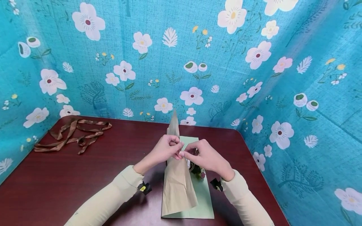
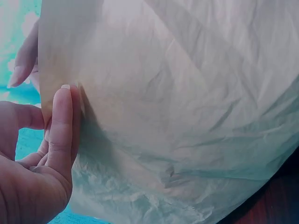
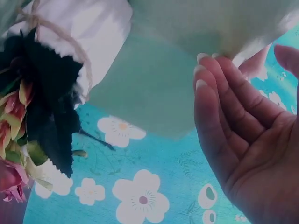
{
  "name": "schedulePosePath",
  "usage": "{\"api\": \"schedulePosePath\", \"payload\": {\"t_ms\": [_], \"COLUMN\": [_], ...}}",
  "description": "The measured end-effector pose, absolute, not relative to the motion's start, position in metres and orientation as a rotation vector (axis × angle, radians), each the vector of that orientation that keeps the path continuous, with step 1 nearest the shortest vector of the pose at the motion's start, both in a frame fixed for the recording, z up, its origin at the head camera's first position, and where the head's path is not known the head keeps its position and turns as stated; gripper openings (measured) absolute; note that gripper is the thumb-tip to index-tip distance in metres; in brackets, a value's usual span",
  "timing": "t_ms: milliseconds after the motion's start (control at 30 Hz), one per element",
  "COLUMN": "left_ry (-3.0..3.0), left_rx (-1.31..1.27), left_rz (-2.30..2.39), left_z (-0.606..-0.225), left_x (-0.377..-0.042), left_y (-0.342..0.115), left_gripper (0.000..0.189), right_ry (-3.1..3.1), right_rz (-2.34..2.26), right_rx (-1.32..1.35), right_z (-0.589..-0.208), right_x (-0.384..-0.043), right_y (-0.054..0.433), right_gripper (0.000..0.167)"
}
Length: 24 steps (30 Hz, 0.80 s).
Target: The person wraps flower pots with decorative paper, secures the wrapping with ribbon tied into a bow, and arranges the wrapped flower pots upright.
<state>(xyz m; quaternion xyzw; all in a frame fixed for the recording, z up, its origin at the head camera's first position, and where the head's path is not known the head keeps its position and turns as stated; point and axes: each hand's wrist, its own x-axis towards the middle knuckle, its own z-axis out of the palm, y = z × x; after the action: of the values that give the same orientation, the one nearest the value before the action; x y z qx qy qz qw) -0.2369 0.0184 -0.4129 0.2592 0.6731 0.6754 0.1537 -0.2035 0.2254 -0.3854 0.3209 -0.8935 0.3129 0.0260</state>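
The brown wrapping paper [image 1: 177,188] hid part of the green sheet [image 1: 205,201] beneath it; the bouquet [image 1: 197,171], right of the paper, was partly covered. The left hand [image 1: 165,147] pinched the paper's edge; the right hand [image 1: 207,157] touched that edge, fingers relaxed, thumb apart. Beneath the paper spread a dark-red desk [image 1: 127,141], with ribbon [image 1: 52,147] left of it and flowered blue cloth [image 1: 169,56] behind.

bright head view, dimmer hazy wrist views
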Motion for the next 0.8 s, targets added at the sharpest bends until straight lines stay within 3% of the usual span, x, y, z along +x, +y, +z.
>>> {"api": "schedulePosePath", "payload": {"t_ms": [167, 500, 700, 800], "left_ry": [1.961, 2.022, 2.305, 2.462], "left_rx": [0.768, 0.851, 0.949, 1.038], "left_rz": [1.913, 1.874, 1.826, 1.779], "left_z": [-0.414, -0.415, -0.423, -0.43], "left_x": [-0.238, -0.238, -0.238, -0.241], "left_y": [0.022, 0.029, 0.024, 0.019], "left_gripper": [0.018, 0.018, 0.005, 0.008], "right_ry": [-2.823, -2.838, -2.871, -2.876], "right_rz": [0.887, 0.772, 0.779, 0.783], "right_rx": [0.902, 0.841, 0.749, 0.725], "right_z": [-0.386, -0.38, -0.382, -0.387], "right_x": [-0.197, -0.191, -0.188, -0.186], "right_y": [0.224, 0.226, 0.235, 0.241], "right_gripper": [0.019, 0.038, 0.043, 0.043]}}
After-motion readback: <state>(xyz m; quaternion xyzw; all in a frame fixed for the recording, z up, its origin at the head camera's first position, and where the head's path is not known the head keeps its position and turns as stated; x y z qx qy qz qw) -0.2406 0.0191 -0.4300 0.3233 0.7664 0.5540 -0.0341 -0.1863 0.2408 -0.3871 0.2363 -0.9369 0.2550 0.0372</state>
